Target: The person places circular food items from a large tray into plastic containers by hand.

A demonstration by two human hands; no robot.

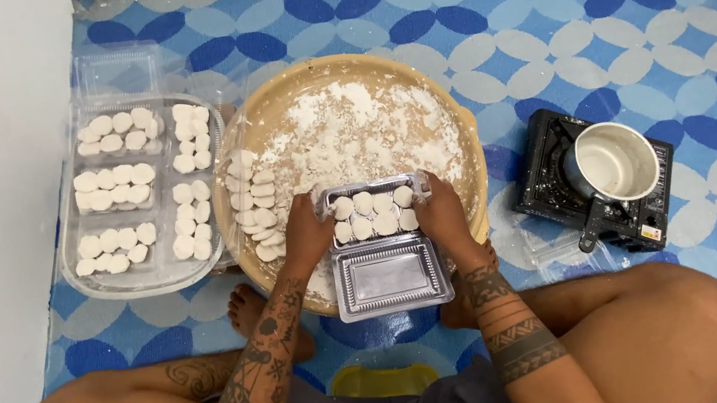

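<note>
A: What have the hands got?

B: Both are on a clear plastic hinged box (377,226) filled with small round white dough pieces (373,213). The left hand (306,234) has its fingers curled round the box's left side, the right hand (443,214) curled round its right side, so each grips an edge of the filled half. The empty lid half lies open toward the person, flat over the near rim of the tray.

A: Which tray?

B: A large round tan tray (470,157) dusted with a heap of white flour (350,130), in the middle of the blue-and-white patterned mat (627,27). The box sits at the tray's near edge. Along the tray's left edge lies a curved row of more loose white dough rounds (253,204).

A: And to the left of that?

B: A big clear plastic tray (151,279) just beside the round tray, near the mat's left edge. It carries several smaller packs and rows of the same white pieces (114,186). An empty clear box (115,74) lies behind it.

A: The right side?

B: A black portable gas stove (547,193), speckled with flour, with a small metal saucepan (615,161) on it, black handle pointing toward the person. It stands apart from the round tray, toward the mat's right edge.

A: Anything nearer?

B: The person's crossed bare legs, and something yellow (385,378) between them; I cannot tell what.
</note>
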